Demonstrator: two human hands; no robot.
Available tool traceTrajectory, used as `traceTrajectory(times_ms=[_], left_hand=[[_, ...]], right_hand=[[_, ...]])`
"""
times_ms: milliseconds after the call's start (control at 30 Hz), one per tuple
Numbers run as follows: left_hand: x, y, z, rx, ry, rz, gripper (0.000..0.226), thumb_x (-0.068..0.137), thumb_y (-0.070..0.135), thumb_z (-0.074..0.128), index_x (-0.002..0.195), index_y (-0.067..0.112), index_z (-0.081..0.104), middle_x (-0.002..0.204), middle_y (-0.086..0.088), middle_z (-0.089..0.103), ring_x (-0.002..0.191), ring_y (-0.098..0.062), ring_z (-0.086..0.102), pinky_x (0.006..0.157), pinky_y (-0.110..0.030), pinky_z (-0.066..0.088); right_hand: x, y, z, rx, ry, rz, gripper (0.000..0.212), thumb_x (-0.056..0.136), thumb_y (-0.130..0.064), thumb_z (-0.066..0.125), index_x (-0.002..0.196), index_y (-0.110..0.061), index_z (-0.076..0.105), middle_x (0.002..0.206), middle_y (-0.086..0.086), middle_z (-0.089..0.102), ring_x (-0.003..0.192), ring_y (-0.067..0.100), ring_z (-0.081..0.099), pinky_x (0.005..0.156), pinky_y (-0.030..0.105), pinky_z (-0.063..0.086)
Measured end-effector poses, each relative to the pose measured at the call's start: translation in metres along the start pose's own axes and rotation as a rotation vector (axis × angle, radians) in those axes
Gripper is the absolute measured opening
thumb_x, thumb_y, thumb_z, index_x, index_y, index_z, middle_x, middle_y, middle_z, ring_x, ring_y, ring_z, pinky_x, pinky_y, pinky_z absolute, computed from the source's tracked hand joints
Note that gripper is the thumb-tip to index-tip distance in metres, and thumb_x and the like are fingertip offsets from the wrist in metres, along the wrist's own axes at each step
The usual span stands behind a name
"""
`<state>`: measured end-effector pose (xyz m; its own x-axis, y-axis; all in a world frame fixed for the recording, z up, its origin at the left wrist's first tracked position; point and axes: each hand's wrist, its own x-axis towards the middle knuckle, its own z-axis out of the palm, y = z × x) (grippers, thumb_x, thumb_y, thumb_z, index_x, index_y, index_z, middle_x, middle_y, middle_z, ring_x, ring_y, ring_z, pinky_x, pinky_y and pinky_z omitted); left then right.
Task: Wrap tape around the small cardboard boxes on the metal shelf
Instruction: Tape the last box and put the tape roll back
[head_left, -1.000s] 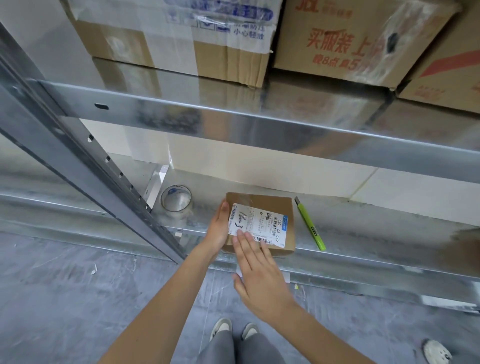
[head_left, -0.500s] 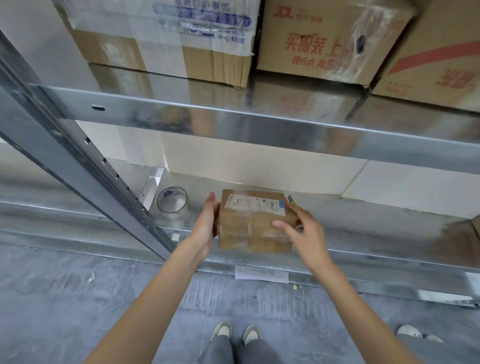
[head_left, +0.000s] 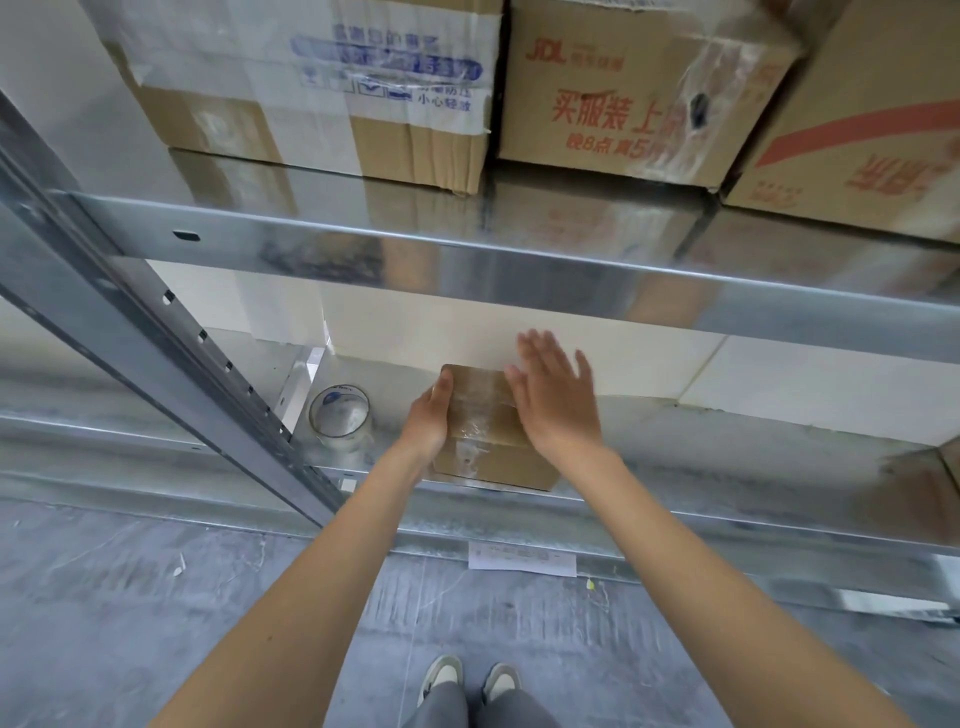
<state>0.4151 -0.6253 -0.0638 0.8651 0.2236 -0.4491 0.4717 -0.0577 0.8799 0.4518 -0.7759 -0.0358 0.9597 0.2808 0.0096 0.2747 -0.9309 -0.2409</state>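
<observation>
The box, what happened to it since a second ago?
The box got flipped: its white label no longer shows, and a taped side faces up. The right hand let go and lies flat, open. The left hand stays on its left side. The tape roll stayed put.

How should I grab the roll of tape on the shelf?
Come from the front and above. The tape roll lies flat beside the shelf post, hole up, so hook fingers into the hole and pinch its near wall; its left side looks crowded.

The right hand (head_left: 553, 400) hides the box's (head_left: 485, 415) right edge, perhaps touching.
</observation>
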Motion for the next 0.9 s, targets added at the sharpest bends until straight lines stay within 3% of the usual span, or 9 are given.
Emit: traceTrajectory(times_ms=[67, 167, 333, 433, 633, 700, 767, 833, 900], left_hand=[[0.0, -0.003, 0.001, -0.021, 0.012, 0.014, 0.055, 0.106, 0.045, 0.026, 0.13, 0.01, 0.06, 0.127, -0.005, 0.064, 0.106, -0.013, 0.061, 0.086, -0.018, 0.041], [0.0, -0.004, 0.002, -0.063, 0.019, -0.005, 0.049, 0.106, 0.041, 0.03, 0.13, 0.01, 0.059, 0.123, -0.002, 0.062, 0.09, -0.003, 0.06, 0.064, -0.003, 0.041], [0.005, -0.002, 0.002, -0.044, 0.019, -0.036, 0.047, 0.105, 0.045, 0.033, 0.122, 0.014, 0.062, 0.126, -0.008, 0.064, 0.103, -0.011, 0.056, 0.083, -0.018, 0.039], [0.006, -0.003, 0.004, -0.024, 0.038, -0.045, 0.048, 0.103, 0.051, 0.031, 0.105, 0.017, 0.064, 0.11, -0.005, 0.067, 0.09, -0.012, 0.06, 0.074, -0.021, 0.04], [0.007, -0.002, 0.004, 0.001, 0.046, -0.064, 0.059, 0.103, 0.053, 0.027, 0.116, 0.011, 0.065, 0.11, -0.004, 0.065, 0.094, -0.015, 0.059, 0.077, -0.022, 0.04], [0.006, -0.004, 0.004, -0.024, 0.04, -0.069, 0.058, 0.102, 0.055, 0.028, 0.113, 0.012, 0.066, 0.106, -0.002, 0.066, 0.085, -0.008, 0.06, 0.069, -0.017, 0.041], [0.005, -0.005, 0.003, -0.057, 0.028, -0.063, 0.058, 0.102, 0.056, 0.028, 0.111, 0.013, 0.066, 0.104, -0.001, 0.067, 0.082, -0.004, 0.059, 0.065, -0.014, 0.04], [0.003, -0.005, 0.003, -0.056, 0.019, -0.057, 0.063, 0.102, 0.056, 0.027, 0.12, 0.009, 0.065, 0.113, -0.005, 0.067, 0.093, -0.013, 0.061, 0.075, -0.02, 0.041], [0.0, -0.007, 0.0, -0.054, 0.025, -0.044, 0.064, 0.103, 0.055, 0.026, 0.126, 0.009, 0.063, 0.122, -0.008, 0.066, 0.106, -0.019, 0.06, 0.089, -0.026, 0.041]], right_hand=[[0.002, -0.018, 0.004, 0.056, -0.155, -0.114, 0.063, 0.1, -0.051, 0.006, 0.155, -0.02, 0.008, 0.162, -0.008, 0.0, 0.148, 0.007, -0.006, 0.119, 0.042, -0.01], [-0.006, -0.03, 0.02, -0.069, -0.199, -0.136, 0.061, 0.102, -0.047, 0.007, 0.155, -0.018, 0.001, 0.163, -0.005, -0.004, 0.149, 0.009, -0.008, 0.119, 0.047, -0.009], [-0.031, -0.023, 0.019, -0.147, -0.157, -0.213, 0.058, 0.103, -0.038, 0.014, 0.156, -0.015, 0.002, 0.163, -0.002, -0.001, 0.149, 0.01, -0.009, 0.118, 0.052, -0.009], [-0.076, -0.025, 0.024, -0.066, -0.12, -0.277, 0.06, 0.1, -0.037, 0.018, 0.155, -0.016, 0.012, 0.163, -0.002, 0.009, 0.149, 0.009, -0.001, 0.119, 0.051, -0.006], [-0.102, -0.032, 0.034, -0.063, -0.002, -0.27, 0.059, 0.098, -0.034, 0.025, 0.153, -0.014, 0.023, 0.16, -0.001, 0.019, 0.148, 0.012, 0.013, 0.12, 0.048, 0.007], [-0.101, -0.033, 0.032, -0.043, 0.005, -0.267, 0.057, 0.099, -0.037, 0.026, 0.152, -0.016, 0.027, 0.159, -0.002, 0.025, 0.147, 0.012, 0.019, 0.12, 0.048, 0.012], [-0.096, -0.033, 0.027, -0.04, 0.047, -0.298, 0.052, 0.099, -0.039, 0.03, 0.146, -0.017, 0.042, 0.15, -0.002, 0.042, 0.14, 0.014, 0.036, 0.114, 0.047, 0.027], [-0.084, -0.031, 0.019, -0.05, 0.161, -0.309, 0.043, 0.098, -0.036, 0.036, 0.131, -0.02, 0.056, 0.131, -0.003, 0.058, 0.121, 0.019, 0.054, 0.097, 0.042, 0.04], [-0.068, -0.025, 0.01, -0.024, 0.324, -0.13, 0.033, 0.094, -0.033, 0.048, 0.121, -0.017, 0.06, 0.119, 0.002, 0.06, 0.104, 0.027, 0.057, 0.082, 0.041, 0.043]])
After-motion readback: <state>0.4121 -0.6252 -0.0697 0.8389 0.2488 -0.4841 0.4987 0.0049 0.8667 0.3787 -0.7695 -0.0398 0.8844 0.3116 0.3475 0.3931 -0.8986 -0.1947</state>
